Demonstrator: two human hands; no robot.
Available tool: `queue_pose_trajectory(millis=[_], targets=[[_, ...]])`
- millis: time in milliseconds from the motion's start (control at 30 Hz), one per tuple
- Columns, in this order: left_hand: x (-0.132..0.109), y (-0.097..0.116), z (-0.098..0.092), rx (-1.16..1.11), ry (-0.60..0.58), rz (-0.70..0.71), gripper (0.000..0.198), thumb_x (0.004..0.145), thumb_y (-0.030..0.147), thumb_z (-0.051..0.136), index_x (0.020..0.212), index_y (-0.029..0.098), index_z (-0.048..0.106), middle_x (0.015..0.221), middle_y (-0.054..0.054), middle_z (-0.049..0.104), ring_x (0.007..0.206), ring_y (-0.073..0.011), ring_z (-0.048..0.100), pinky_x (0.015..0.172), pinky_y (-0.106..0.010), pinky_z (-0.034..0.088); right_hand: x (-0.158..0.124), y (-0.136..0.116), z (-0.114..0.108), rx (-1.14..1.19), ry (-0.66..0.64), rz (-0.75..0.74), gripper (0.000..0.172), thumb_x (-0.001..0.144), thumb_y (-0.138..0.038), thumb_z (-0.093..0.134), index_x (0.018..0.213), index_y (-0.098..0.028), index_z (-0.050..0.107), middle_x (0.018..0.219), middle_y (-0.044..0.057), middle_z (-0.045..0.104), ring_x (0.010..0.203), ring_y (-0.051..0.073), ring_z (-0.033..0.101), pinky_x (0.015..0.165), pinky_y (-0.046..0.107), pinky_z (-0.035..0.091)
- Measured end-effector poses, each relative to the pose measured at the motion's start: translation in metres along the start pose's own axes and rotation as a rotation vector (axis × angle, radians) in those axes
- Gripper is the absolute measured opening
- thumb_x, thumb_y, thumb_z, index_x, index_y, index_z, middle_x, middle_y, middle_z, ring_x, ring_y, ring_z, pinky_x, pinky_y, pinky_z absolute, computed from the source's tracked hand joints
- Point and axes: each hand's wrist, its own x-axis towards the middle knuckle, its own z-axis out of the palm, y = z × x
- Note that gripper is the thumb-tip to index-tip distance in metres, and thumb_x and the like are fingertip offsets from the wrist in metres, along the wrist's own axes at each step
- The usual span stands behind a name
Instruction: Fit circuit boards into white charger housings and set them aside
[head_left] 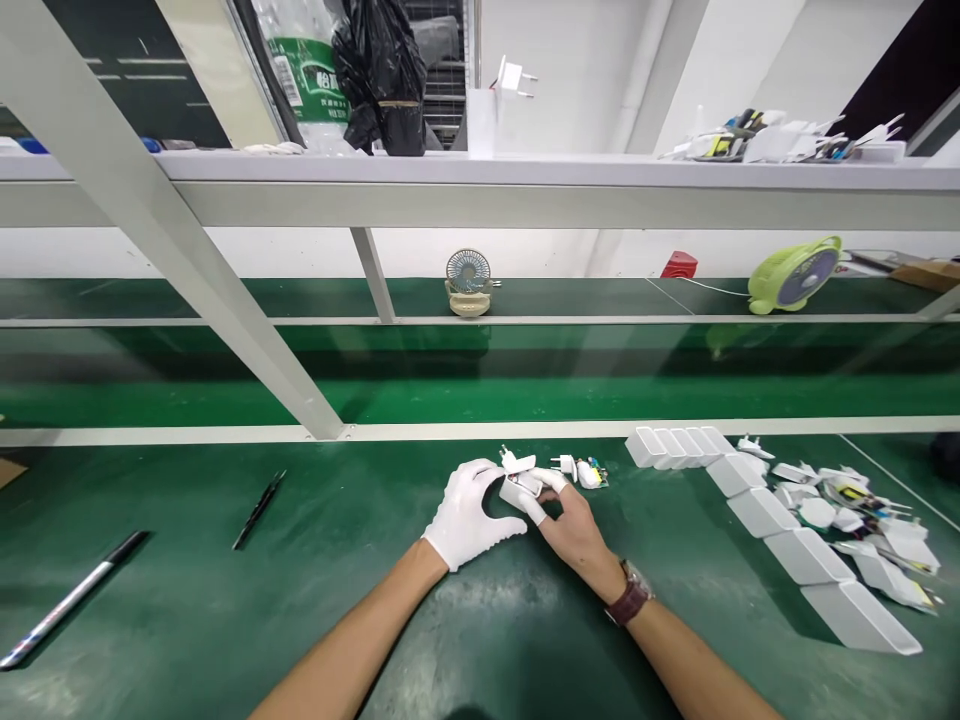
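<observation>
Illumination: bright, diffuse; lamps outside view. Green tabletop (187, 620): soft glare on near side of left hand (471, 515) and right hand (574, 520), also far left of both. White plastic housings (806, 556), right of hands: shadows fall toward hands. Glossy green surface (525, 395), beyond hands: dark bands, faint reflection of lime-green fan (765, 278). White wall (555, 110), farther beyond: pale, low contrast. Focus: generally sharp; small parts near fingertips poorly resolved. Wide-angle stretch: outermost housings, right.

Smooth plastic casing (513, 493), cloth glove (466, 515); glossy tabletop (225, 610)
</observation>
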Motion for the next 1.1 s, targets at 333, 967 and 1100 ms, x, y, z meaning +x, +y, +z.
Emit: queue_pose_trajectory(millis=[333, 967, 1100], targets=[[0.001, -0.016, -0.067, 0.112, 0.336, -0.216, 0.032, 0.089, 0.036, 0.064, 0.118, 0.021, 0.063, 0.118, -0.008, 0.063, 0.107, -0.0205, 0.063, 0.090, -0.036, 0.057, -0.016, -0.008, -0.012, -0.257, 0.137, -0.388, 0.046, 0.090, -0.034, 0.066, 0.134, -0.023, 0.055, 0.126, 0.014, 0.064, 0.117, 0.034, 0.062, 0.099, 0.056, 0.053], [-0.073, -0.009, -0.121, 0.235, -0.043, -0.453, 0.022, 0.085, 0.043, 0.060, 0.076, 0.025, 0.068, 0.087, -0.002, 0.070, 0.083, -0.0220, 0.066, 0.082, -0.034, 0.053, -0.033, -0.047, -0.003, -0.249, -0.172, -0.713, 0.041, 0.097, -0.019, 0.053, 0.138, -0.019, 0.051, 0.120, 0.013, 0.068, 0.109, 0.027, 0.065, 0.096, 0.047, 0.056], [-0.037, 0.058, -0.081, 0.051, -0.288, -0.295, 0.025, 0.088, 0.043, 0.062, 0.072, 0.024, 0.064, 0.077, 0.000, 0.066, 0.074, -0.0195, 0.062, 0.073, -0.031, 0.051, -0.032, -0.048, 0.003, -0.316, -0.172, -0.688, 0.022, 0.098, -0.023, 0.048, 0.109, -0.017, 0.066, 0.086, 0.010, 0.072, 0.079, 0.024, 0.068, 0.077, 0.039, 0.059]])
